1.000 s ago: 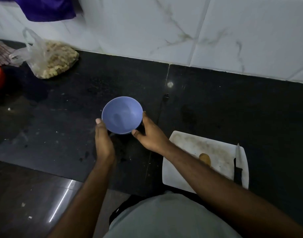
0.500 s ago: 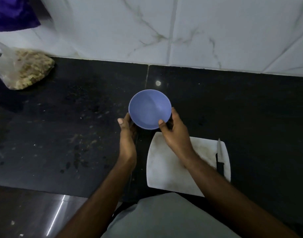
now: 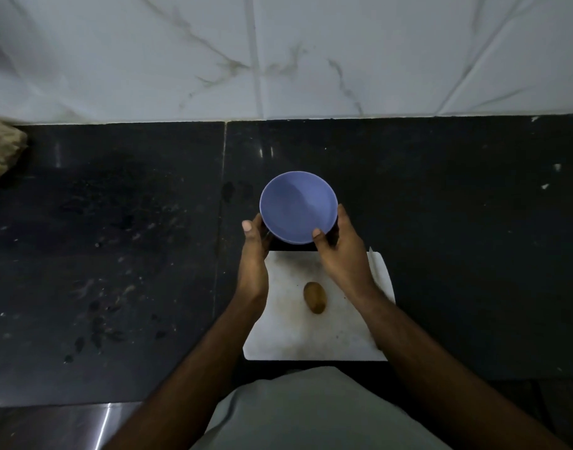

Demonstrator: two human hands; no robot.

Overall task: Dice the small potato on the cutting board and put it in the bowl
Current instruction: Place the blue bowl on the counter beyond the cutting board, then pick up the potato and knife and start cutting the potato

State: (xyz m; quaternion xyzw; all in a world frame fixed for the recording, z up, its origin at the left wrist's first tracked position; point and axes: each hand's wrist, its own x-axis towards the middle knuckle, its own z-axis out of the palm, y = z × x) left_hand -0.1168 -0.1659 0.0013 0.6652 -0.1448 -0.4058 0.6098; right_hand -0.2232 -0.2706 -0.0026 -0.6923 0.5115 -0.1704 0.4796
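Sliding rightward, the bowl (image 3: 298,206) is now sitting just behind the cutting board (image 3: 314,332); left hand (image 3: 253,254) and right hand (image 3: 343,251) are cupping its sides, potato (image 3: 315,297) lying whole on the board.

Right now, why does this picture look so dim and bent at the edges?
Head view: weak light leaves the black counter murky; small glints beside its seam; the wide lens bows the wall tiles; bowl, both hands and potato stay fairly sharp.
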